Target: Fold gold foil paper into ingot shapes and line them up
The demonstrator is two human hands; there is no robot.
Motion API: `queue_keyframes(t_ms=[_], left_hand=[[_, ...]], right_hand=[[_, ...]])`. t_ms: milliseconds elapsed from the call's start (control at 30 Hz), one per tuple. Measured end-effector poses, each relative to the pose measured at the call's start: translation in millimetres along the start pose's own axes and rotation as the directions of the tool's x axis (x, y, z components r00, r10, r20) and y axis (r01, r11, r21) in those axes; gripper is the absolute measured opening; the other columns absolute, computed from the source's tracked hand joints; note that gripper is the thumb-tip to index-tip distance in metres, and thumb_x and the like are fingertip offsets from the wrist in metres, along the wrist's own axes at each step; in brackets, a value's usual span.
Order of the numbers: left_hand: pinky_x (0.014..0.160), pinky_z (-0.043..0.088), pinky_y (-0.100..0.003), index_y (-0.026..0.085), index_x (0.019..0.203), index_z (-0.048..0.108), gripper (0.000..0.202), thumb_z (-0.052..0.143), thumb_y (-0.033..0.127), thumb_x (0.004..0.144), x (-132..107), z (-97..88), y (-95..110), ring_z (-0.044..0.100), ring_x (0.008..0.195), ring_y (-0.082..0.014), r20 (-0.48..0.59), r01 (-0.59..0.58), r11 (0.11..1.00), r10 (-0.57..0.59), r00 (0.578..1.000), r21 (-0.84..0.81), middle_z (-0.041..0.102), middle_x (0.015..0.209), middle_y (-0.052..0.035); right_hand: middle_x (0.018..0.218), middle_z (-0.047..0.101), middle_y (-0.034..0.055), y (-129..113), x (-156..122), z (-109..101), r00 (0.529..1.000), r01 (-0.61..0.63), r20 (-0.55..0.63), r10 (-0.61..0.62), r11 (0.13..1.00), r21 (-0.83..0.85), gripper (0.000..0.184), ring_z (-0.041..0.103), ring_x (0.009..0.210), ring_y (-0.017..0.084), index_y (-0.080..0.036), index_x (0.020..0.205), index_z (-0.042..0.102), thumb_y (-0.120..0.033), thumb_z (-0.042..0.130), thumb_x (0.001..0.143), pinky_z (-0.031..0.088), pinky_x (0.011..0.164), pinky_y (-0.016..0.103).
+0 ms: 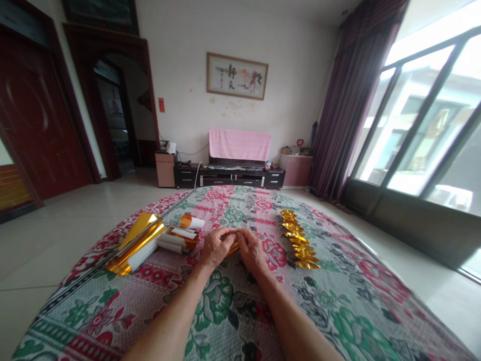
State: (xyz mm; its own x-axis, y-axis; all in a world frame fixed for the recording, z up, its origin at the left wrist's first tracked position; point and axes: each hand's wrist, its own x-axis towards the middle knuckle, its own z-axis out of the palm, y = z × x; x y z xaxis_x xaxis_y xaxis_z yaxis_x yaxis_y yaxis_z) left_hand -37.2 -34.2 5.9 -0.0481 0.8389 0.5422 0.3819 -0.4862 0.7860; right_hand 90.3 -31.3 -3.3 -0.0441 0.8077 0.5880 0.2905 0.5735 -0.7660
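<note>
My left hand (218, 245) and my right hand (250, 246) meet over the middle of the table, fingertips close together. Both are closed on a piece of gold foil paper (233, 248), mostly hidden behind the fingers. On the left lie curled sheets of gold foil paper with white backs (141, 248) and smaller rolled pieces (176, 239). One more curled piece (192, 221) sits just behind them. To the right of my hands, several folded gold foil pieces with pointed ends (298, 239) form a row running away from me.
A flowered cloth (233, 210) in pink, green and grey covers the round table. Beyond it stands a low black cabinet (229, 179) with a pink towel (239, 144) over a screen-shaped object. A purple curtain (345, 95) and large windows are on the right.
</note>
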Motion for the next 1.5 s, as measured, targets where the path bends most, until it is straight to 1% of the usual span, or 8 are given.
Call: queue_keyframes(t_ms=[300, 533, 600, 733, 867, 1100, 1333, 1500], left_hand=[[0.069, 0.048, -0.028, 0.021, 0.085, 0.073, 0.024, 0.06, 0.034, 0.07, 0.7, 1.3, -6.0, 0.064, 0.076, -0.0211, 0.023, 0.135, 0.986, -0.134, 0.991, -0.097, 0.072, 0.08, -0.0051], [0.064, 0.048, -0.027, 0.02, 0.081, 0.074, 0.024, 0.064, 0.035, 0.066, 2.8, 5.0, -12.1, 0.063, 0.072, -0.0212, 0.021, 0.204, 0.962, -0.203, 0.979, -0.18, 0.072, 0.076, -0.0056], [0.059, 0.047, -0.026, 0.019, 0.079, 0.074, 0.024, 0.065, 0.036, 0.065, 3.1, 6.2, -14.4, 0.063, 0.067, -0.0198, 0.021, 0.226, 0.951, -0.226, 0.974, -0.211, 0.071, 0.071, -0.005], [0.053, 0.044, -0.024, 0.017, 0.08, 0.072, 0.026, 0.065, 0.036, 0.064, 2.9, 6.2, -15.2, 0.059, 0.056, -0.0153, 0.022, 0.303, 0.895, -0.313, 0.949, -0.328, 0.068, 0.064, -0.0026], [0.049, 0.041, -0.022, 0.016, 0.076, 0.071, 0.025, 0.067, 0.037, 0.063, 2.5, 4.3, -11.3, 0.055, 0.052, -0.0121, 0.019, 0.356, 0.839, -0.383, 0.924, -0.412, 0.064, 0.057, -0.0003], [0.053, 0.044, -0.023, 0.014, 0.084, 0.07, 0.037, 0.071, 0.041, 0.058, 3.5, 3.5, -14.6, 0.058, 0.056, -0.0133, 0.007, 0.389, 0.764, -0.45, 0.893, -0.515, 0.067, 0.063, -0.0019], [0.069, 0.047, -0.025, 0.013, 0.081, 0.071, 0.036, 0.073, 0.039, 0.056, 4.6, 2.7, -17.5, 0.061, 0.073, -0.0166, -0.041, 0.347, 0.792, -0.422, 0.905, -0.502, 0.069, 0.073, -0.0042], [0.068, 0.046, -0.026, 0.013, 0.084, 0.071, 0.039, 0.073, 0.041, 0.056, 3.6, 2.2, -19.6, 0.06, 0.071, -0.016, -0.041, 0.352, 0.796, -0.425, 0.904, -0.492, 0.068, 0.069, -0.0033]], right_hand=[[0.068, 0.064, 0.0009, 2.1, 0.6, 0.1, 0.999, -0.026, -0.019, 0.026, 1.0, 0.008, 0.028, 0.055, 0.064, 0.014, -0.019, 0.084, 0.068, -0.038, 0.047, 0.081, 0.042, 0.059, 0.022], [0.077, 0.068, 0.0021, 3.1, 0.6, 0.1, 0.999, -0.03, -0.031, 0.03, 1.0, 0.0, 0.028, 0.058, 0.07, 0.016, -0.02, 0.086, 0.069, -0.039, 0.048, 0.08, 0.045, 0.064, 0.025], [0.079, 0.068, 0.0021, 4.5, 1.6, -0.2, 0.996, -0.069, -0.047, 0.07, 0.997, 0.035, 0.029, 0.059, 0.07, 0.017, -0.02, 0.09, 0.069, -0.04, 0.051, 0.078, 0.046, 0.064, 0.026], [0.073, 0.067, 0.0026, 9.0, 4.5, -1.4, 0.972, -0.22, -0.046, 0.231, 0.96, 0.171, 0.042, 0.058, 0.061, 0.015, -0.015, 0.101, 0.065, -0.045, 0.056, 0.074, 0.047, 0.056, 0.025], [0.073, 0.068, 0.0037, 13.4, 6.2, -2.2, 0.95, -0.308, 0.025, 0.313, 0.912, 0.27, 0.041, 0.057, 0.056, 0.014, -0.014, 0.095, 0.066, -0.047, 0.057, 0.072, 0.047, 0.052, 0.025], [0.076, 0.069, 0.0045, 13.7, 5.3, -3.5, 0.944, -0.327, 0.079, 0.32, 0.874, 0.36, 0.038, 0.064, 0.066, 0.019, -0.016, 0.09, 0.066, -0.047, 0.061, 0.069, 0.05, 0.056, 0.026], [0.067, 0.066, 0.0007, 20.5, 5.1, 0.4, 0.95, -0.303, 0.048, 0.308, 0.878, 0.37, 0.032, 0.057, 0.055, 0.013, -0.017, 0.081, 0.067, -0.046, 0.06, 0.07, 0.046, 0.051, 0.023], [0.061, 0.063, -0.0011, 22.9, 4.1, 2.9, 0.953, -0.296, 0.037, 0.302, 0.889, 0.351, 0.029, 0.053, 0.05, 0.011, -0.017, 0.081, 0.067, -0.044, 0.058, 0.072, 0.043, 0.049, 0.022]])
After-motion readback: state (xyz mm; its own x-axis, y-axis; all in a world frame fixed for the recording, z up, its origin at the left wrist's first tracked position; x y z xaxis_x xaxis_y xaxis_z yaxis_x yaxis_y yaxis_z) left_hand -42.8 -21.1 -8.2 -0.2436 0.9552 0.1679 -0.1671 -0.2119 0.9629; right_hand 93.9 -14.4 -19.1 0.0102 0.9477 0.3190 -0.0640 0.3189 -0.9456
